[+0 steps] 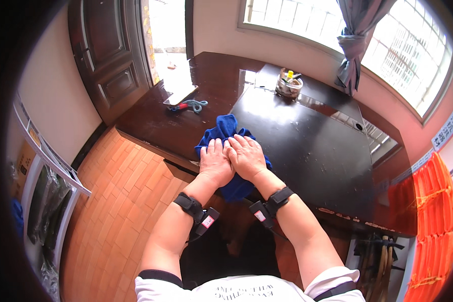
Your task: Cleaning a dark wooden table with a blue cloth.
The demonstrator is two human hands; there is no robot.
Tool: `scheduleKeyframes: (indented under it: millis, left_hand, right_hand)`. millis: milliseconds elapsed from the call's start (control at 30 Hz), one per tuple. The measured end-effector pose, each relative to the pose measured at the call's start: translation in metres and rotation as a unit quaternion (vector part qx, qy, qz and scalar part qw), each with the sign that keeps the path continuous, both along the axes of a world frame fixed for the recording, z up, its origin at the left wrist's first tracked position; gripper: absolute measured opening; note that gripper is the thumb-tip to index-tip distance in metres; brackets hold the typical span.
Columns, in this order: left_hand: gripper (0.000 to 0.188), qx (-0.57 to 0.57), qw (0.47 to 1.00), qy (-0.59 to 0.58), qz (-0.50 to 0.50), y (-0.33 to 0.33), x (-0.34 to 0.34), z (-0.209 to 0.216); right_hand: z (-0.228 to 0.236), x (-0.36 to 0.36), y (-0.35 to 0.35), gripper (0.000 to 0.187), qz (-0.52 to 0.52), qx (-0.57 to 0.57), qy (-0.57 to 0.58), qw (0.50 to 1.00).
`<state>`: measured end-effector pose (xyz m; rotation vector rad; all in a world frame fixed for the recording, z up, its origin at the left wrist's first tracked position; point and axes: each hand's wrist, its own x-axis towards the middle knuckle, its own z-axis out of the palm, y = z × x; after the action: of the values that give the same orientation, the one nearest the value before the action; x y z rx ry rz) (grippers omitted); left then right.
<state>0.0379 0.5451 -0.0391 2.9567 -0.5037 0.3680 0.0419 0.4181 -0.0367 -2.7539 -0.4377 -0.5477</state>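
Observation:
A crumpled blue cloth [226, 124] lies at the near edge of a dark, glossy desk [312, 151], part of it hanging over that edge. My left hand [216, 162] rests palm down on the cloth with its fingers stretched out. Beside it, my right hand [248, 157] also presses flat on the cloth, its fingertips touching the left hand. Neither hand's fingers wrap round the cloth. The palms and the fabric under them are hidden. Each wrist wears a black strap with a small black box.
Farther left on the desk are a blue-and-red cord [190, 105] and a flat pale object [180, 95]. A clear round tub [289, 85] with small items stands toward the back. Orange fabric [434, 221] hangs at the right, and a rack [53, 176] stands at the left.

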Motion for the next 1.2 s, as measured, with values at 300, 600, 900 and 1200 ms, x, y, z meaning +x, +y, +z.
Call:
scheduleKeyframes:
  millis: [300,600,900,1200]
  left_hand:
    - [0.052,-0.060,0.986,0.032,-0.152,-0.141,-0.041,0.009]
    - [0.060,-0.061,0.931,0.100,-0.346,-0.278,-0.118,0.013]
    - [0.056,-0.118,0.902,0.057,-0.411,-0.304,-0.134,0.000]
    - [0.056,-0.083,0.894,0.048,-0.437,-0.274,-0.123,0.003]
  right_hand:
    - [-0.006,-0.068,-0.150,0.043,-0.104,0.008,-0.046,0.993]
    - [-0.007,-0.193,-0.277,0.041,-0.275,0.040,-0.030,0.960]
    - [-0.014,-0.222,-0.304,0.043,-0.341,-0.010,-0.026,0.940]
    - [-0.009,-0.211,-0.276,0.048,-0.344,-0.008,0.003,0.939]
